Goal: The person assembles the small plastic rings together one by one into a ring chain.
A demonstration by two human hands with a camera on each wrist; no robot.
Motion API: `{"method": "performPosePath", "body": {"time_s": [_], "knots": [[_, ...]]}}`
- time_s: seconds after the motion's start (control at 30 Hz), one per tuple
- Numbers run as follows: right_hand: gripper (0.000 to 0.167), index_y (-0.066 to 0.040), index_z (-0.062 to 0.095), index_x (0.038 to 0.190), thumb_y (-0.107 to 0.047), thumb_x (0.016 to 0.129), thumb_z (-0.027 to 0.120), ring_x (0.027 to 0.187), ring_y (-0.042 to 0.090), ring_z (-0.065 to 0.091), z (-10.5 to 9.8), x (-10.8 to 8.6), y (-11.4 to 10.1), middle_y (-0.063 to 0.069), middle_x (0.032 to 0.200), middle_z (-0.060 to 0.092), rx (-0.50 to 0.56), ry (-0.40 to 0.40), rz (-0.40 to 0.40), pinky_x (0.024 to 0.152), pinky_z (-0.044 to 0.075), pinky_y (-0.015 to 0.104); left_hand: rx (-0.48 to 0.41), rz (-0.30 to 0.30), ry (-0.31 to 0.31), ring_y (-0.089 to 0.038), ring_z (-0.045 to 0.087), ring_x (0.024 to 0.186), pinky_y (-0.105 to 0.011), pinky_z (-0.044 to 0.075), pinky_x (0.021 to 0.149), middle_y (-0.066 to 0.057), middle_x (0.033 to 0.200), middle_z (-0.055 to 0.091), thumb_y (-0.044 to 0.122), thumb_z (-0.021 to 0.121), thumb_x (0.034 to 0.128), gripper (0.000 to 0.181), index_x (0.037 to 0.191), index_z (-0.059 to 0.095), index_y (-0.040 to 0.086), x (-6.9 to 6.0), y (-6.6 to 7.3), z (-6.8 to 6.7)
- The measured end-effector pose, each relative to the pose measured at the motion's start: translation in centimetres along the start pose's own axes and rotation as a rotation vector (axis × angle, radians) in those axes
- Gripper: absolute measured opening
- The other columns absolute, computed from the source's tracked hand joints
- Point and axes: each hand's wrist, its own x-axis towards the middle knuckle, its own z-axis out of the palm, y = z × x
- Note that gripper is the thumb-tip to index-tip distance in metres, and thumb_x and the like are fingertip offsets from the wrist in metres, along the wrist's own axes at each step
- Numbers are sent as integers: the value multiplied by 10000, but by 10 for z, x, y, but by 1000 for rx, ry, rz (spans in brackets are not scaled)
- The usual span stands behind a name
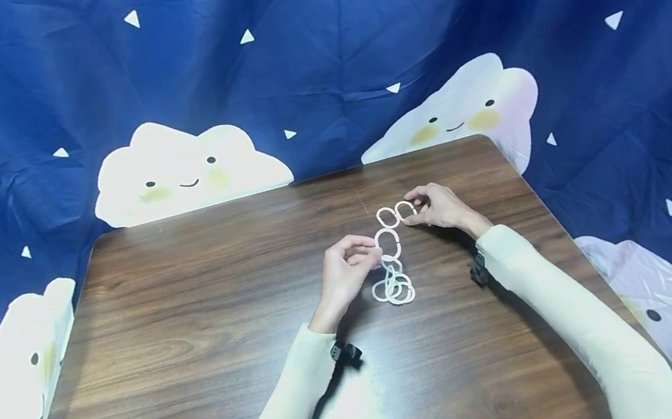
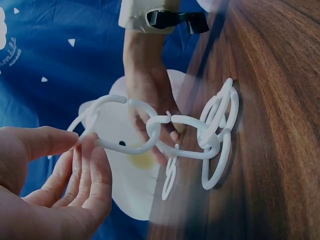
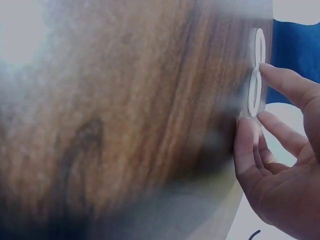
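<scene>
In the head view, my left hand pinches a white C-shaped link between thumb and fingertips. Linked rings run from it down to a small pile of pale links on the wood. The left wrist view shows my left hand at one end of this chain. Farther right, my right hand holds a white ring by its edges, thumb and finger on opposite sides. Another ring adjoins it. Both rings lie beside my right hand in the right wrist view.
A brown wooden table lies below both hands. Behind and beside it hangs a blue cloth with white cloud faces and small triangles. Black wrist devices sit at both pale sleeves.
</scene>
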Motion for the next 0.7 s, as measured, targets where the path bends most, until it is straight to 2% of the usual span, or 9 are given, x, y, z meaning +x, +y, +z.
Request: {"method": "performPosePath", "body": {"time_s": [0.07,0.13,0.2,0.3,0.37,0.5,0.6,0.7], "knots": [[582,-70,674,1343,-294,843,870,971,264,632,0,1,0,140,1126,660,-27,-2,-14,883,480,345,-6,0,-2,-132,762,760,-265,661,754,-227,970,762,4,762,887,210,1079,707,-60,0,1,0],[565,-72,681,1334,-308,853,860,998,279,617,0,1,-1,141,1113,656,-47,2,-28,890,469,365,-9,3,-1,-136,762,763,-268,662,756,-227,968,762,-6,759,887,207,1079,706,-60,-1,2,0],[546,-69,687,1318,-298,853,859,1012,291,599,1,1,-2,145,1102,650,-48,10,-36,893,462,377,-6,7,1,-212,778,788,-288,667,763,-223,965,763,-8,758,888,204,1079,706,-59,-1,2,1],[523,-65,697,1281,-292,842,870,1007,293,585,1,2,-2,143,1087,644,-39,22,-36,882,458,377,-3,11,2,-387,778,856,-384,676,795,-224,965,763,-5,759,890,204,1079,705,-58,-1,3,1],[512,-61,700,1249,-294,830,881,1000,283,576,2,3,-1,134,1085,639,-29,26,-25,879,453,368,0,14,1,-451,762,888,-457,670,823,-229,967,762,-1,759,892,202,1079,705,-58,-1,4,1],[507,-48,691,1186,-296,799,906,961,262,577,3,3,-1,126,1080,638,-15,32,-5,865,451,349,5,17,-2,-453,762,890,-535,649,854,-250,981,759,7,762,895,203,1081,709,-55,-1,4,0],[516,-40,675,1158,-289,777,920,935,257,582,3,2,-1,127,1073,641,-4,37,9,858,448,344,9,19,-5,-452,762,889,-544,645,859,-260,989,757,10,760,899,200,1083,709,-50,-2,4,0],[521,-30,657,1140,-276,768,926,921,256,582,3,1,-1,140,1060,650,9,41,22,847,446,336,10,18,-11,-513,739,922,-506,657,849,-272,997,754,9,754,904,198,1088,706,-49,-2,3,-1]]}}
